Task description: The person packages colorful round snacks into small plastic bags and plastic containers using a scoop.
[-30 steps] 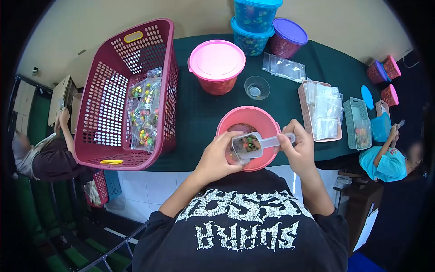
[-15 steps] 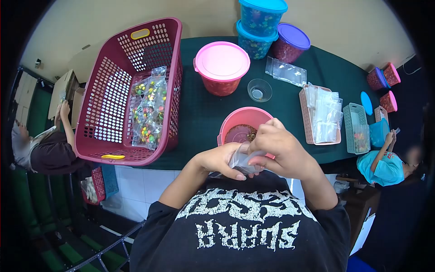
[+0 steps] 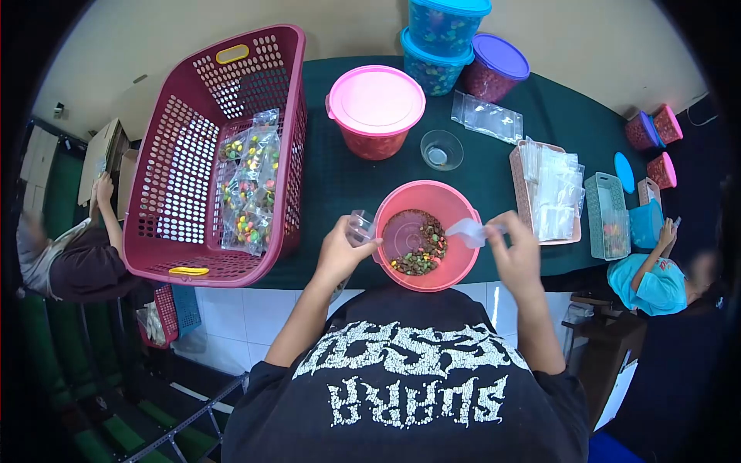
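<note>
A clear plastic bag (image 3: 361, 226) is held in my left hand (image 3: 340, 251), its mouth spread at the left rim of the pink tub (image 3: 461, 202). My right hand (image 3: 515, 258) grips a translucent plastic scoop (image 3: 467, 231) by its handle, with the scoop's wide end over the tub's right side. Small multicoloured pieces (image 3: 423, 255), mostly green and brown with some yellow and red, lie across the bottom of the tub. Their heap is thickest toward the near side.
At left, a maroon basket (image 3: 174, 174) holds filled bags (image 3: 251, 193). Behind the tub stand a pink-lidded container (image 3: 376, 104), a clear bowl (image 3: 441, 150) and stacked blue containers (image 3: 438, 62). On the right are a tray of clear bags (image 3: 556, 193) and a green basket (image 3: 606, 216). People sit at both sides.
My hands, together over the tub's near edge before, have moved apart. The left went left with the bag, the right went right with the scoop, uncovering the tub's contents.
</note>
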`<state>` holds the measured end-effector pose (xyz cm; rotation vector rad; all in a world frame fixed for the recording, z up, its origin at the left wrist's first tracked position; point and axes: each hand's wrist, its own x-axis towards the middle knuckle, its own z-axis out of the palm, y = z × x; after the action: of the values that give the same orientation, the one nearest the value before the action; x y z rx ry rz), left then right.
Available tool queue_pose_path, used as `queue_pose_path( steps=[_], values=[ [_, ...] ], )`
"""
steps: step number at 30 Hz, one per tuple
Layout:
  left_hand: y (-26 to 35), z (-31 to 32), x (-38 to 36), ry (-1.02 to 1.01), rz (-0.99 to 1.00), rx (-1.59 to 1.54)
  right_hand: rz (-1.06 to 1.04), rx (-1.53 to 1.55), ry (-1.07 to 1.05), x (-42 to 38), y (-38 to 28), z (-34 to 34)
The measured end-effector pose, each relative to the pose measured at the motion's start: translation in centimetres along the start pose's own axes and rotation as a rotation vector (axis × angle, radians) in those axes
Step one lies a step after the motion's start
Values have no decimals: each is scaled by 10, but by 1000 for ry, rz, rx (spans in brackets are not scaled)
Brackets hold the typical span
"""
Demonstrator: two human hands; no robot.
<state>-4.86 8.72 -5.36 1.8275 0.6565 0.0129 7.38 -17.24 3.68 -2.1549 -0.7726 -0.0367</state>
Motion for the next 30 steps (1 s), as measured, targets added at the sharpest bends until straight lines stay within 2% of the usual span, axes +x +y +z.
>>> queue_pose_path(
  steps=[2,4,7,9,11,15,18,21,24,26,30],
  values=[
    [-4,8,3,1,-46,45,26,-58,-85,-9,9,19],
    [-23,17,13,-66,6,-211,-17,-86,-105,-15,20,35],
    [-9,23,9,-51,75,-285,-50,-192,-190,-19,28,53],
    [2,25,3,-41,96,-318,-36,-209,-180,-20,33,61],
    [9,27,-2,-104,291,-341,-33,-222,-153,-23,41,71],
    [14,28,-4,-104,330,-279,-23,-230,-112,-31,50,86],
    [10,26,-4,-128,365,-277,59,-180,-153,-42,48,95],
    [2,27,-2,-127,357,-307,169,50,-260,-47,47,98],
    [1,25,-3,-140,326,-337,234,138,-142,-43,51,99],
    [4,24,-4,-119,367,-270,212,101,-120,-37,47,97],
    [5,25,-4,-138,375,-275,150,139,-245,-39,48,105]
  ],
)
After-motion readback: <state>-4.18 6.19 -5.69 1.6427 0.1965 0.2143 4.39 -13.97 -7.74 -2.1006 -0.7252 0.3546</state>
